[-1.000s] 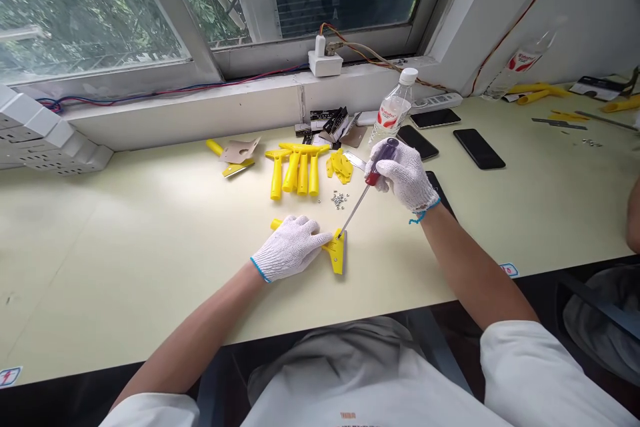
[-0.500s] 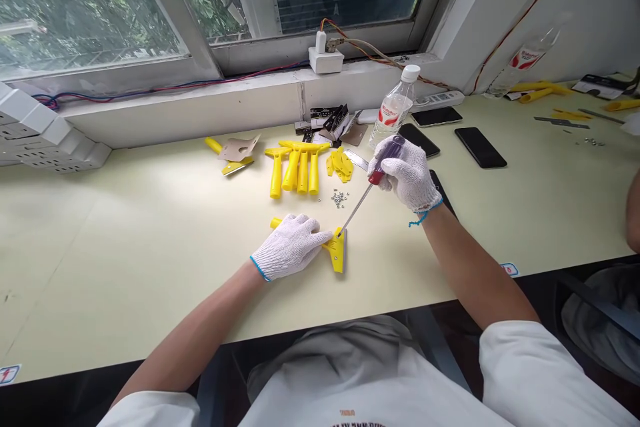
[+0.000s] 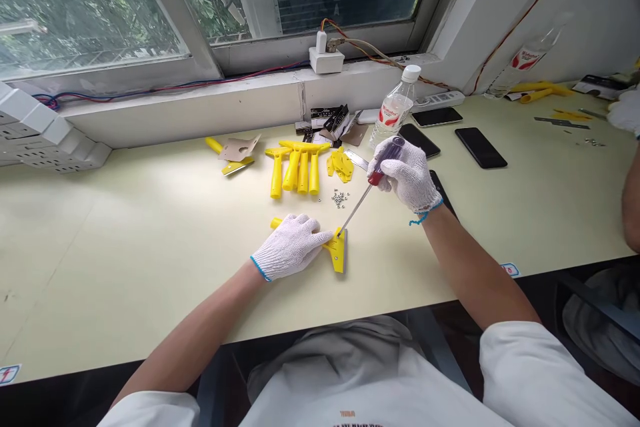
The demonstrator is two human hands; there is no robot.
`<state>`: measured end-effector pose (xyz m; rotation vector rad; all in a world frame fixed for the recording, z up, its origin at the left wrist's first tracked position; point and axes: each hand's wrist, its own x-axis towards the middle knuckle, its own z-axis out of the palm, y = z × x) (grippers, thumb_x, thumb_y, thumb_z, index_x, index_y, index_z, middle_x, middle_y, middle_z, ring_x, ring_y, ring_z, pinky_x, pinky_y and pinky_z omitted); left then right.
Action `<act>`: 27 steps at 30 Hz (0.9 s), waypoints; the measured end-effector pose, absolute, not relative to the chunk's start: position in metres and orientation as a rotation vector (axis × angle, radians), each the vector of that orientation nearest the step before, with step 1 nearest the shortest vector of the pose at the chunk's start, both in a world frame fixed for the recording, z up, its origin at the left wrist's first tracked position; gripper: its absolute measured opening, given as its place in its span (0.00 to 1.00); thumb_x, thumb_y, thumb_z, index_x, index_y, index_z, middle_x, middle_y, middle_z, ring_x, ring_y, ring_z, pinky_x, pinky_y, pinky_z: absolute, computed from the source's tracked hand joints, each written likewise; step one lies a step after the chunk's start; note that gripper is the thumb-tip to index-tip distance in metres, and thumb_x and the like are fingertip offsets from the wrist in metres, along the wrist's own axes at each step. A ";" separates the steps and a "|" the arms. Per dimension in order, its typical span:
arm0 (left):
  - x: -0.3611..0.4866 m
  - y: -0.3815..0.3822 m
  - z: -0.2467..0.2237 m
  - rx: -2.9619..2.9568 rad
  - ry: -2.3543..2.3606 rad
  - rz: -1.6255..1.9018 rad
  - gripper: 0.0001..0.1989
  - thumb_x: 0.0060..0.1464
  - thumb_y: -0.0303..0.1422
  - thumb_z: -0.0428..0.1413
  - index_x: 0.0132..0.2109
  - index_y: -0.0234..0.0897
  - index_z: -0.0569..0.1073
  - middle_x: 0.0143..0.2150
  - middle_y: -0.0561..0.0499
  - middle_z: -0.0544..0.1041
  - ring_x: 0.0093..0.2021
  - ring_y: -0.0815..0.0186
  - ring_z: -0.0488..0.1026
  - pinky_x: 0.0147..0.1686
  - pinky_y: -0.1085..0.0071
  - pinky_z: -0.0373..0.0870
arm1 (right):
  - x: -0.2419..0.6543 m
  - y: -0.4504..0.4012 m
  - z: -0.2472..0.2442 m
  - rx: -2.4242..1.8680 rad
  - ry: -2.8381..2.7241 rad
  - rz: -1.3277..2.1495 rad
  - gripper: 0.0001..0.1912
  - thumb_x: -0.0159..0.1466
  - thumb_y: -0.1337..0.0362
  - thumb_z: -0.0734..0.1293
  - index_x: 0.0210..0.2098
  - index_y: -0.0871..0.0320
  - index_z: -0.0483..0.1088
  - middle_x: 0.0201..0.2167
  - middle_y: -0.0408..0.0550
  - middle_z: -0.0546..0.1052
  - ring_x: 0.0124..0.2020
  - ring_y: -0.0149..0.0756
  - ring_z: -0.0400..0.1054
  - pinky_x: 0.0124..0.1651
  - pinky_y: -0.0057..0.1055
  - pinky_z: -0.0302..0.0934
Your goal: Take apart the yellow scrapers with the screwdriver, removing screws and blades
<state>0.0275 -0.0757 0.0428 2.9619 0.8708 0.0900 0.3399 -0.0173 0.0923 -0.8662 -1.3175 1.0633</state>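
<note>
My left hand (image 3: pixel 295 247), in a white knitted glove, is closed over the handle of a yellow scraper (image 3: pixel 339 257) lying on the table. The scraper's wide head points right, with a metal blade along its edge and a screw showing. My gloved right hand (image 3: pixel 407 173) grips a screwdriver (image 3: pixel 376 177) by its purple and red handle. Its shaft slants down to the left, and the tip meets the upper part of the scraper head. Small screws (image 3: pixel 340 198) lie behind the scraper. Several yellow scraper handles (image 3: pixel 303 170) and a pile of yellow plates (image 3: pixel 341 163) are beyond.
A water bottle (image 3: pixel 395 110) and phones (image 3: pixel 481 147) stand or lie at the back right. Another scraper (image 3: pixel 237 166) is partly under brown card at the back left. White boxes (image 3: pixel 45 130) are stacked far left. A co-worker's gloved hand (image 3: pixel 625 112) shows at the right edge.
The co-worker's gloved hand has come further into view at the right edge. My two hands, the screwdriver and the scraper look almost unchanged.
</note>
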 end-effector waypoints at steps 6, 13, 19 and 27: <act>0.027 -0.076 0.041 2.964 0.871 0.098 0.18 0.76 0.32 0.47 0.66 0.50 0.73 0.49 0.44 0.77 0.46 0.54 0.70 0.42 0.58 0.62 | 0.340 -0.017 0.091 -0.846 -1.329 1.057 0.10 0.59 0.64 0.70 0.41 0.56 0.75 0.30 0.44 0.82 0.19 0.32 0.69 0.17 0.28 0.59; 0.028 -0.076 0.042 2.973 0.858 0.091 0.18 0.77 0.32 0.46 0.66 0.50 0.72 0.49 0.45 0.77 0.46 0.54 0.70 0.42 0.58 0.61 | 0.340 -0.017 0.093 -0.856 -1.316 1.071 0.11 0.59 0.64 0.71 0.42 0.55 0.74 0.31 0.46 0.83 0.23 0.35 0.73 0.17 0.27 0.59; 0.028 -0.075 0.041 2.968 0.860 0.092 0.18 0.77 0.32 0.46 0.65 0.49 0.73 0.49 0.45 0.77 0.46 0.54 0.69 0.42 0.58 0.60 | 0.339 -0.017 0.093 -0.845 -1.317 1.061 0.10 0.58 0.63 0.70 0.40 0.55 0.74 0.29 0.45 0.82 0.18 0.32 0.68 0.17 0.28 0.58; 0.028 -0.075 0.042 2.967 0.864 0.086 0.19 0.77 0.32 0.46 0.66 0.50 0.72 0.49 0.45 0.77 0.46 0.54 0.70 0.43 0.57 0.61 | 0.338 -0.019 0.093 -0.853 -1.332 1.061 0.10 0.59 0.64 0.71 0.41 0.56 0.74 0.30 0.46 0.83 0.21 0.35 0.72 0.16 0.27 0.58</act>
